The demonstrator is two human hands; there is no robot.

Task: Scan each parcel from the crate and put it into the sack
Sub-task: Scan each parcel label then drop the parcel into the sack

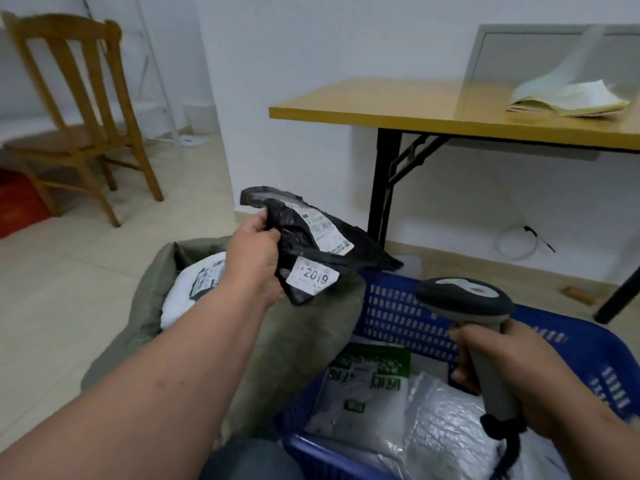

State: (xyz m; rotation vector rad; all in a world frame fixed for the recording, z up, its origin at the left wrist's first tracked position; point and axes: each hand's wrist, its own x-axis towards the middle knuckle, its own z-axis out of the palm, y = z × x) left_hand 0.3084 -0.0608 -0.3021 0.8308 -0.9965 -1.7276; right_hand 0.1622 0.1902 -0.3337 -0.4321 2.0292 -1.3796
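While the left hand (258, 252) clutches a crumpled black plastic parcel (313, 244) with white paper labels above the soft olive fabric sack (311, 327), the right hand (516, 372) grips a grey pistol-shaped scanner (465, 299) over the blue perforated plastic crate (398, 313) holding glossy white mailers (415, 420).

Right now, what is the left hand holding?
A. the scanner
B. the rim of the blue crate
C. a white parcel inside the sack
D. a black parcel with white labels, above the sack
D: the left hand grips the black parcel with white labels above the olive sack, while the right hand holds the scanner over the blue crate.
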